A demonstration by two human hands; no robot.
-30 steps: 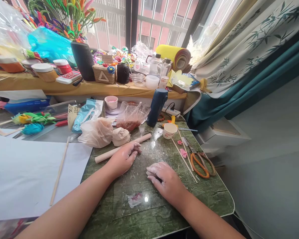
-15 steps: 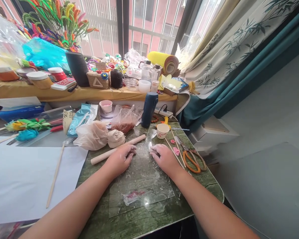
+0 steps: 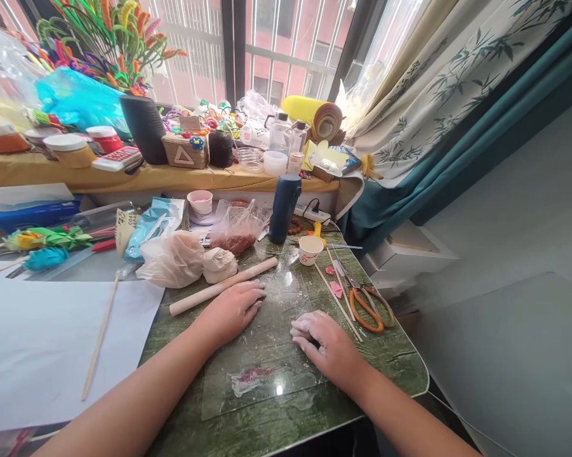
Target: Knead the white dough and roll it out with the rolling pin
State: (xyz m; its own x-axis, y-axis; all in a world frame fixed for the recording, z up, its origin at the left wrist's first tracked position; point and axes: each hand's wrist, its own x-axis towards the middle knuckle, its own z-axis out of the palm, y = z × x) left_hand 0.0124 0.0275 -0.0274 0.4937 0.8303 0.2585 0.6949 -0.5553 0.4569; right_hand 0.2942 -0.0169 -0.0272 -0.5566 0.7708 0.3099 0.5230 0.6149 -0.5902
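My left hand (image 3: 235,311) lies low over a clear plastic sheet (image 3: 261,403) on the green table, its fingers stretched out and nothing seen in them. Just beyond it, a pale rolling pin (image 3: 223,285) slants across the table. My right hand (image 3: 324,343) is on the sheet's right side, with curled fingers and the thumb close to them. Whatever lies between those fingertips is hidden. White powder coats the fingers of both hands. The sheet carries white smudges and a pink-and-white smear (image 3: 251,379) near its front edge.
A lump of pale clay (image 3: 219,265) and plastic bags (image 3: 171,259) sit behind the rolling pin. Toward the right are orange-handled scissors (image 3: 367,310), thin sticks (image 3: 336,298) and a paper cup (image 3: 310,250). A dark blue bottle (image 3: 284,209) stands at the back. White paper (image 3: 33,349) covers the left.
My right hand has drawn back toward me over the sheet. My left hand has shifted slightly, its fingers now straighter. The view has turned a little.
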